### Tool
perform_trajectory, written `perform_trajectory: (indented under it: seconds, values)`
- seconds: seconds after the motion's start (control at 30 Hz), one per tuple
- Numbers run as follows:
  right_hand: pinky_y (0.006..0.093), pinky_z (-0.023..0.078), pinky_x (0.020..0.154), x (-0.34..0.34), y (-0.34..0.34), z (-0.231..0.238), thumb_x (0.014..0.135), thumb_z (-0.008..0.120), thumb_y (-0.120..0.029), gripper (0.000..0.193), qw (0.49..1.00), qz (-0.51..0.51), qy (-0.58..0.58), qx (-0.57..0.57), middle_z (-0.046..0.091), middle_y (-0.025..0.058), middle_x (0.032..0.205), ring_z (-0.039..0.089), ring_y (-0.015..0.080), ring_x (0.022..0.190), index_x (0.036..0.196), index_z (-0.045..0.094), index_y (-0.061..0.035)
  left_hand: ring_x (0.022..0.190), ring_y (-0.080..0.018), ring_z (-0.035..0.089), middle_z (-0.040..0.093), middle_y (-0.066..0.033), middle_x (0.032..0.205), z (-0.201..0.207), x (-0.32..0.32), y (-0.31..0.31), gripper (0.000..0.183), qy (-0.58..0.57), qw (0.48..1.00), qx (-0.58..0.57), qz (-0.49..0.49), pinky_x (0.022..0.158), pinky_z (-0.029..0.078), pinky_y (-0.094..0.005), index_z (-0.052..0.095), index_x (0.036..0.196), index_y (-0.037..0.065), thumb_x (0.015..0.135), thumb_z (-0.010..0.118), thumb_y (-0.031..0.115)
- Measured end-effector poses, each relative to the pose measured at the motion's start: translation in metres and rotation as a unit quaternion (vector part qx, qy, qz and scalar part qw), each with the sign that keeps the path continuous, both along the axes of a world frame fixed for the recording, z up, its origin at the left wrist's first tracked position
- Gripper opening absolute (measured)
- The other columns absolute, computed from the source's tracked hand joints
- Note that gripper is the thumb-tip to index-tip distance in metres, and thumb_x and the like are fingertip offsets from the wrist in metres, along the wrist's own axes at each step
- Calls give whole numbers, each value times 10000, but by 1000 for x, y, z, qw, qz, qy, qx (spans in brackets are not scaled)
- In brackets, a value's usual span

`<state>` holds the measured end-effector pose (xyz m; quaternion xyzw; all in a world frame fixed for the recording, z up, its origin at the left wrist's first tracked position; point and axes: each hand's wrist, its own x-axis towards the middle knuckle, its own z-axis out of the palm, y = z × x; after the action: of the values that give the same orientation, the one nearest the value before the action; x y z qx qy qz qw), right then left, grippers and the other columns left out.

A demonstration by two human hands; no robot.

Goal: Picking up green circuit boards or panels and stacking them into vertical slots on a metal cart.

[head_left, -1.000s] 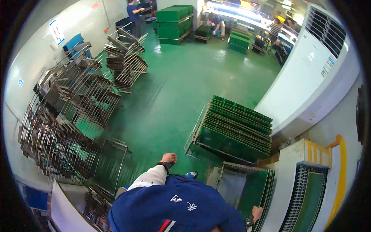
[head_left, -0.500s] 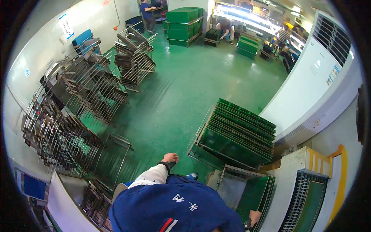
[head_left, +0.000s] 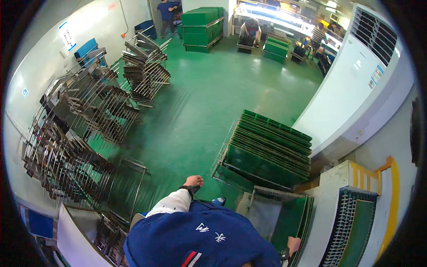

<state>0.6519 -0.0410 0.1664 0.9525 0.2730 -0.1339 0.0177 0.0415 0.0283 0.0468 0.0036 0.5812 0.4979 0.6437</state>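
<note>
Fingers of the right hand (head_left: 294, 244) were bent down at the near end of the upright green panels (head_left: 290, 218), apparently touching an edge; whether they pinched one panel, several or none could not be told. Those panels lay at the person's right side, on the right of a metal rack (head_left: 280, 192), their long upper edges running away from the body, ahead and slightly rightward, so that the right hand was by far the nearer. Farther forward, the left hand (head_left: 194, 181) hung over the floor (head_left: 200, 98), well apart from the panels, its fingers loosely bent around nothing visible; how widely they were parted was too small to tell. Beyond it to the right, a second row of green panels (head_left: 267, 162) stood on edge in a wire frame, slanting across the person's front, with a tall white air unit (head_left: 351, 80) behind. Across the room, a stack of green boards (head_left: 202, 29) stood left of a stooping co-worker (head_left: 251, 29) near a brightly lit bench.
</note>
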Motion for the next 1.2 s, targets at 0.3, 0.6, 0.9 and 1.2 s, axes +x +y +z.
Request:
perform_trajectory:
  seconds: [0.3,0.6,0.9,1.2]
  values:
    - [443,479,739,-32,1,46,650,679,-141,290,999,-4,33,33,634,260,879,608,411,848,850,642,65,786,-249,572,579,-111,953,2,5,6,287,-8,999,-46,14,659,469,-366,514,1096,-23,908,397,160]
    - [460,469,731,-40,-2,54,645,637,-149,298,996,10,29,78,619,289,847,597,440,849,839,640,78,693,-212,561,579,-84,859,-12,-4,1,218,-62,998,-22,11,576,475,-344,498,1045,29,895,499,187]
    - [440,494,762,-2,-10,1,688,653,-157,289,998,15,-35,51,640,244,915,621,380,884,880,640,59,475,-159,369,450,-68,646,19,16,11,84,-50,995,-60,64,451,333,-322,441,787,25,862,414,50]
    - [446,475,789,-21,-5,21,648,701,-142,354,995,24,18,96,626,277,936,602,402,928,915,637,83,487,-164,406,501,-76,694,34,7,-1,70,-41,995,-55,67,455,354,-324,478,874,21,869,445,82]
